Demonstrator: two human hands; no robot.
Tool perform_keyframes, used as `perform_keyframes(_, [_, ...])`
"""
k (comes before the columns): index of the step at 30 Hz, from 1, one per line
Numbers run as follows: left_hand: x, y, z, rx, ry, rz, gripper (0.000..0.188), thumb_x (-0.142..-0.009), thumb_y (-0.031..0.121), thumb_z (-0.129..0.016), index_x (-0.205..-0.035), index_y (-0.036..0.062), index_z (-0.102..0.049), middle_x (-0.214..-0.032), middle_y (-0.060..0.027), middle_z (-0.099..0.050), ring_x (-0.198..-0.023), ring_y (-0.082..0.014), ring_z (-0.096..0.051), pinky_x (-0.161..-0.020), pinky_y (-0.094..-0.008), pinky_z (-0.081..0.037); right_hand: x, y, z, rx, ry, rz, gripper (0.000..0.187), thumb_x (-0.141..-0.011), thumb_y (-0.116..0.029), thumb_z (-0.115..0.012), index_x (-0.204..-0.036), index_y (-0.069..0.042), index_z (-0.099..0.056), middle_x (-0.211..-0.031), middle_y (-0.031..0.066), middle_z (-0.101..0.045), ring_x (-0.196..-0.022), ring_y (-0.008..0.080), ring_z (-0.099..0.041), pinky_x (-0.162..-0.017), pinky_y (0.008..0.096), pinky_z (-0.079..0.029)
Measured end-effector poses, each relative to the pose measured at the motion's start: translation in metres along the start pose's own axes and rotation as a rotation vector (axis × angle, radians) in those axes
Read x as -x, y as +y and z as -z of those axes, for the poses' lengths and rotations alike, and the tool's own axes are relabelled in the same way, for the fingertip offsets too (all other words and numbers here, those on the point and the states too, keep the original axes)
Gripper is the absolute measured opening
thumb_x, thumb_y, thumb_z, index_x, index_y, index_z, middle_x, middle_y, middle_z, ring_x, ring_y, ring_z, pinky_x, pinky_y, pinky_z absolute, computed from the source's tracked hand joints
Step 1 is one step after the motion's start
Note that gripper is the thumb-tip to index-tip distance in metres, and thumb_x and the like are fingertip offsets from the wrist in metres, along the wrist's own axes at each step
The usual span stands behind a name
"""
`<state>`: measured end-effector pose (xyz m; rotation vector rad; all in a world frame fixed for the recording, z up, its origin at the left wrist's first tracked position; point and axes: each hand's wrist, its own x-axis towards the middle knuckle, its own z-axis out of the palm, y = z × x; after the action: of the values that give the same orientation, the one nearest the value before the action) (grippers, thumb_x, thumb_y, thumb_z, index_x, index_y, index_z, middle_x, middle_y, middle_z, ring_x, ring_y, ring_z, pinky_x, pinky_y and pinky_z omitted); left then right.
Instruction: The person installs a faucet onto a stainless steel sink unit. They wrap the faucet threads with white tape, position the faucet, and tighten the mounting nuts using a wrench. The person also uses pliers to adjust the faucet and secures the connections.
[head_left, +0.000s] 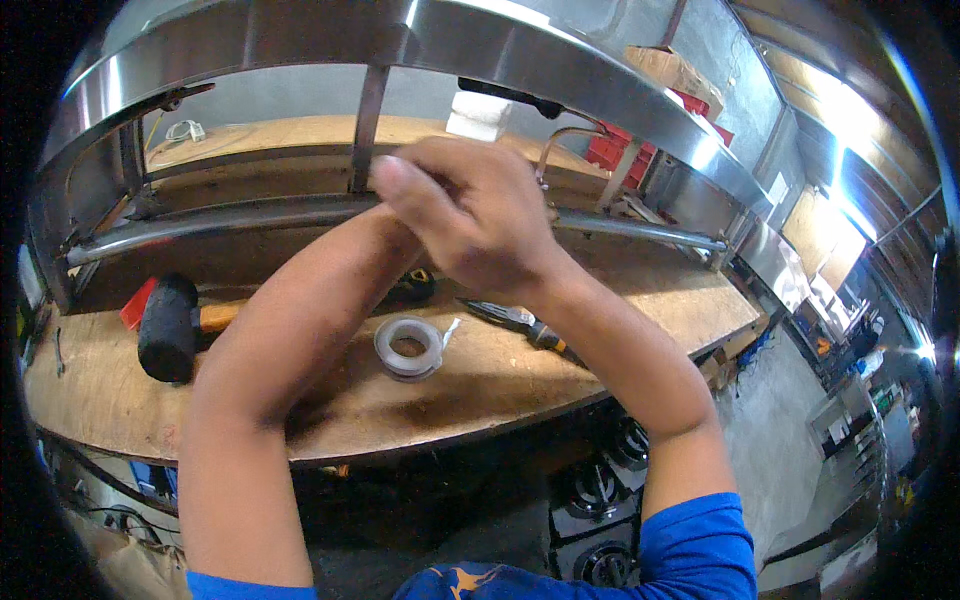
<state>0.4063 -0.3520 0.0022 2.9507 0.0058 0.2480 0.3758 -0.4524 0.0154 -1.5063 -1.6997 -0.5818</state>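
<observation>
My right hand (485,215) is raised in front of the lower tube (260,214) of a stainless-steel frame (250,38). Its fingers are curled and its thumb points left; whatever they may hold is hidden. My left forearm (310,300) crosses behind that hand, which covers the left hand and its fingers. On the wooden board (480,385) beneath my arms lies a roll of whitish tape (410,348) with a loose end. To its right is a pliers-like tool (510,320), partly behind my right forearm. A black-and-yellow tool (412,287) shows beside my left forearm.
A black mallet (168,330) with a wooden handle lies left, beside a red object (138,303). Below the board's front edge is a black panel with knobs (595,490). Behind the frame stand a white block (478,115), red crates (612,153) and a cardboard box (675,75).
</observation>
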Motion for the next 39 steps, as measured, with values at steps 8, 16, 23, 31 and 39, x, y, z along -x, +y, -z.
perform_keyframes(8, [0.006, -0.001, 0.001, -0.011, -0.026, 0.023, 0.074, -0.085, 0.073, -0.040, -0.129, 0.0147, -0.054, -0.121, -0.0188, -0.060, -0.110, -0.0297, -0.059, -0.094, -0.0417, -0.045, -0.045, -0.001, -0.034, 0.213, -0.154, -0.069, 0.051, -0.088, -0.049, -0.049, -0.073, -0.006, -0.071, -0.071, 0.0186, -0.065, -0.075, 0.0391, -0.063, -0.070, 0.0451, -0.050])
perform_keyframes(16, [0.008, -0.005, -0.003, -0.014, -0.016, 0.024, 0.076, -0.085, 0.074, -0.039, -0.128, 0.0127, -0.055, -0.119, -0.0197, -0.061, -0.110, -0.0300, -0.060, -0.094, -0.0420, -0.045, -0.067, 0.016, -0.043, 0.367, -0.322, 0.038, 0.046, -0.090, -0.043, -0.050, -0.082, -0.003, -0.071, -0.081, 0.0232, -0.066, -0.081, 0.0404, -0.064, -0.078, 0.0457, -0.050])
perform_keyframes(23, [0.001, -0.010, -0.007, -0.014, 0.008, 0.016, 0.079, -0.084, 0.075, -0.039, -0.126, 0.0110, -0.056, -0.118, -0.0205, -0.061, -0.109, -0.0303, -0.060, -0.094, -0.0422, -0.045, -0.084, 0.036, -0.059, 0.370, -0.364, 0.085, 0.041, -0.090, -0.041, -0.049, -0.096, -0.006, -0.069, -0.090, 0.0198, -0.067, -0.086, 0.0380, -0.064, -0.082, 0.0445, -0.050])
perform_keyframes(31, [-0.006, -0.011, -0.006, -0.051, 0.056, 0.002, 0.081, -0.083, 0.076, -0.038, -0.125, 0.0091, -0.057, -0.116, -0.0214, -0.062, -0.109, -0.0306, -0.060, -0.095, -0.0425, -0.044, -0.068, 0.060, -0.028, 0.212, -0.316, -0.010, 0.046, -0.086, -0.049, -0.057, -0.100, -0.006, -0.067, -0.100, 0.0201, -0.067, -0.093, 0.0365, -0.063, -0.083, 0.0426, -0.049])
perform_keyframes(39, [-0.011, -0.003, 0.000, -0.044, 0.024, 0.061, 0.084, -0.083, 0.078, -0.037, -0.123, 0.0071, -0.058, -0.115, -0.0223, -0.062, -0.108, -0.0310, -0.060, -0.095, -0.0428, -0.044, -0.027, 0.074, 0.029, 0.671, -0.355, -0.172, 0.034, -0.090, -0.037, -0.054, -0.101, -0.007, -0.064, -0.103, 0.0174, -0.063, -0.097, 0.0360, -0.060, -0.082, 0.0458, -0.048])
